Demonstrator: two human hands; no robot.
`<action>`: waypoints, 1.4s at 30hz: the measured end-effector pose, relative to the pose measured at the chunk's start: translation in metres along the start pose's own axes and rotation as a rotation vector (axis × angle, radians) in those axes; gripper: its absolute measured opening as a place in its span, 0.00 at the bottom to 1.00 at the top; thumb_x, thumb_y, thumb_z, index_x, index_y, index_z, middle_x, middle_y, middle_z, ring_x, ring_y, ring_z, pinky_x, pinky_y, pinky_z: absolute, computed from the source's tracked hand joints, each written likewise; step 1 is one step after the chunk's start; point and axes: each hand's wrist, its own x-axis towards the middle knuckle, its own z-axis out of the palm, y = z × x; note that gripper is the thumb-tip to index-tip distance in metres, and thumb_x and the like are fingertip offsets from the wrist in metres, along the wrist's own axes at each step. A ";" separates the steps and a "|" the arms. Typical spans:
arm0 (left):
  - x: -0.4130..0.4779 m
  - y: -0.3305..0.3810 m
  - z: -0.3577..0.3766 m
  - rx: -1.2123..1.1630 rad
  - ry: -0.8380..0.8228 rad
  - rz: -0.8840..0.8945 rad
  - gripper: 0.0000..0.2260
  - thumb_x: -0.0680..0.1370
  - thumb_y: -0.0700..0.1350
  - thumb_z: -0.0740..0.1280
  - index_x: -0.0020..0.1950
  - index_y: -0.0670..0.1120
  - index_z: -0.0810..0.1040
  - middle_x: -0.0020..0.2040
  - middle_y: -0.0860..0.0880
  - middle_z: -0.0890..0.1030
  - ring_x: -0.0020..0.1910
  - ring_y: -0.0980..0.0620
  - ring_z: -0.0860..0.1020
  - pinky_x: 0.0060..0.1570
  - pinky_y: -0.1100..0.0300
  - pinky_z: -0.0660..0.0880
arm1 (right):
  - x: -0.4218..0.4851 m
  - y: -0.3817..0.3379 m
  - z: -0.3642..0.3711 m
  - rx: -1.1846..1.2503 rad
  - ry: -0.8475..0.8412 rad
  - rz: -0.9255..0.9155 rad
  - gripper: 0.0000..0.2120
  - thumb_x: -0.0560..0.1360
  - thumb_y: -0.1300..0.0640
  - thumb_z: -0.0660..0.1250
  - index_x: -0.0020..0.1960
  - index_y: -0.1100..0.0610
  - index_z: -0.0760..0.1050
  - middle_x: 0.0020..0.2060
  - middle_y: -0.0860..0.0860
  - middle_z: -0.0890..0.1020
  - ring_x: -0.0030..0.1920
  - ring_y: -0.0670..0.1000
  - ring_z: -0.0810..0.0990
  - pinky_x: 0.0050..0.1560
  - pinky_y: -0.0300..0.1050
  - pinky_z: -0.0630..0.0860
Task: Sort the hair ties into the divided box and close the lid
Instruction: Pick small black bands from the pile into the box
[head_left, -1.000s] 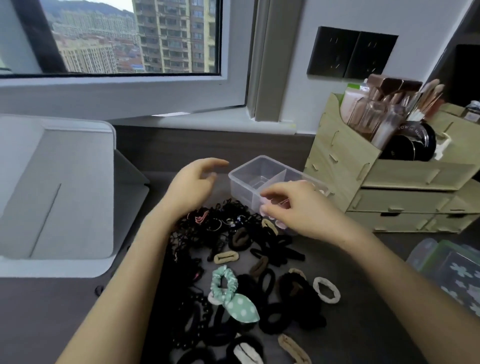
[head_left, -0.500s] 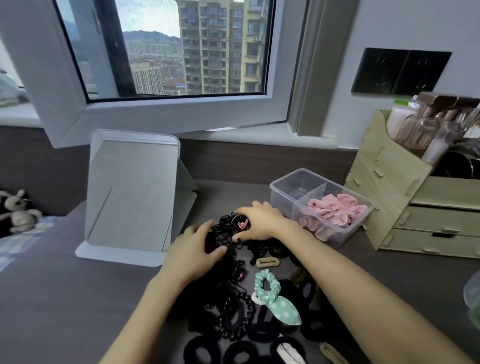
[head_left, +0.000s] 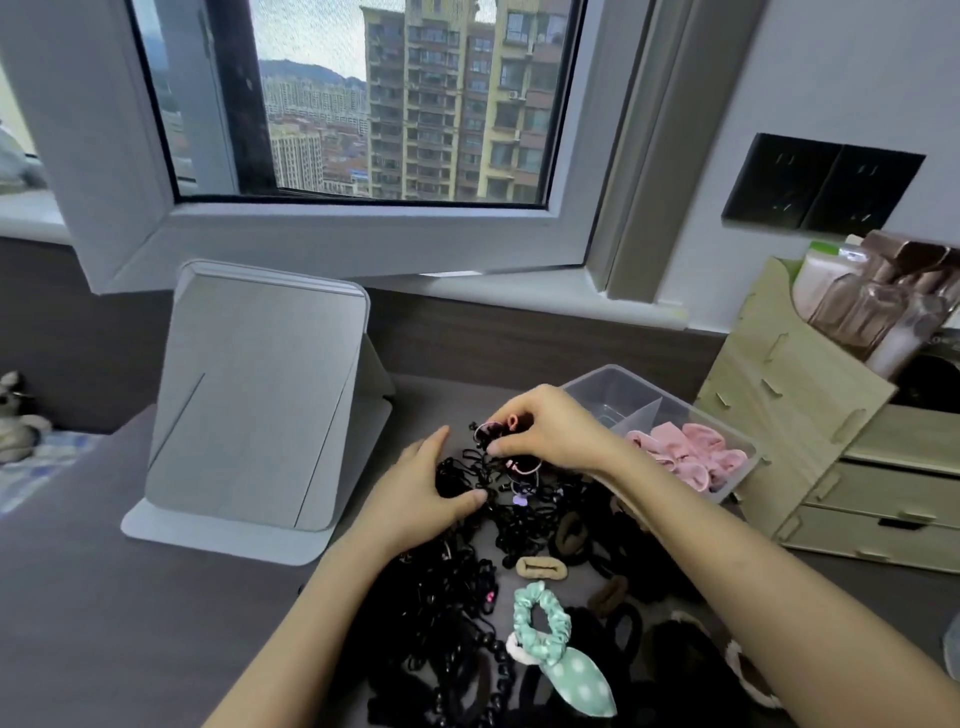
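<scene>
The frame's bottom edge cuts off the nearest black ties (head_left: 441, 623), a matted heap on the grey tabletop (head_left: 104, 623) where single loops are hard to pick out. A ruffled mint scrunchie (head_left: 540, 618) with white dots lies among them. The left hand (head_left: 415, 499) presses on the tangle, fingers loosely straight. The right hand (head_left: 550, 431) pinches a thin tie (head_left: 491, 431) bearing a pink bead. Behind, the clear plastic box (head_left: 608, 387) holds soft pink ties (head_left: 685, 452) in its nearer compartment.
</scene>
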 end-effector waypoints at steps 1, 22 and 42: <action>0.001 0.000 0.000 -0.010 0.000 -0.003 0.40 0.71 0.57 0.69 0.76 0.51 0.52 0.77 0.48 0.58 0.74 0.51 0.61 0.69 0.59 0.61 | 0.001 0.001 -0.003 0.058 0.018 0.011 0.11 0.67 0.57 0.75 0.49 0.54 0.84 0.39 0.51 0.85 0.36 0.42 0.78 0.41 0.35 0.73; 0.002 0.006 0.012 0.122 0.131 0.120 0.29 0.76 0.56 0.63 0.74 0.51 0.59 0.74 0.50 0.63 0.76 0.48 0.57 0.74 0.48 0.57 | 0.039 0.063 -0.084 0.301 0.230 0.293 0.05 0.69 0.64 0.73 0.45 0.62 0.81 0.37 0.59 0.78 0.35 0.52 0.76 0.38 0.43 0.73; 0.001 0.004 0.012 0.179 0.066 0.105 0.25 0.77 0.55 0.62 0.73 0.52 0.61 0.74 0.50 0.63 0.75 0.48 0.59 0.76 0.49 0.51 | 0.017 0.032 -0.049 -0.593 0.103 0.014 0.13 0.76 0.54 0.61 0.58 0.50 0.79 0.56 0.49 0.81 0.58 0.52 0.75 0.57 0.49 0.74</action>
